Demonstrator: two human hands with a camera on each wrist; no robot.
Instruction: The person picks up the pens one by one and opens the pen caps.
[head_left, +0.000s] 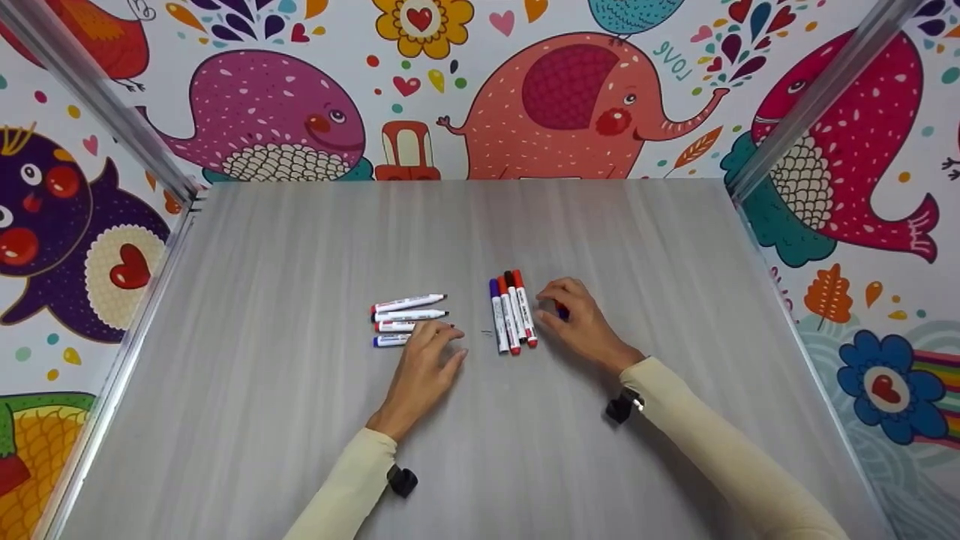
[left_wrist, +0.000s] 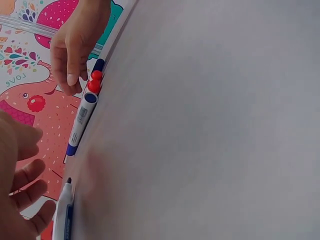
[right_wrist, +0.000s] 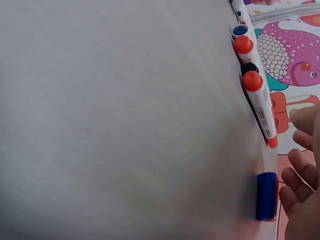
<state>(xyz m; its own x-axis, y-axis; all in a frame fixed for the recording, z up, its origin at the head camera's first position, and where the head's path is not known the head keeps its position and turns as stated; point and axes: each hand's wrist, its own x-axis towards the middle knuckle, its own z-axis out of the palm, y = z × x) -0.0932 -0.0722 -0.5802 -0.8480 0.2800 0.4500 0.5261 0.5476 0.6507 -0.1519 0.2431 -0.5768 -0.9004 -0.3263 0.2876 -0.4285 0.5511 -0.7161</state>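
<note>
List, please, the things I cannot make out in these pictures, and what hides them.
Head view: the print on the capped markers, too small to read.
Head view: the upper part of the left sleeve, cut off by the bottom edge.
Right wrist view: most of what lies behind the blue cap, which hides it.

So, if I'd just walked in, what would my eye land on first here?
Probably the cartoon wall behind the table, above all the big coral elephant near the top centre of the head view. Next come the markers mid-table: four side by side near the centre, and another set to their left, lying crosswise. Two cream sleeves reach in from the bottom edge.
</note>
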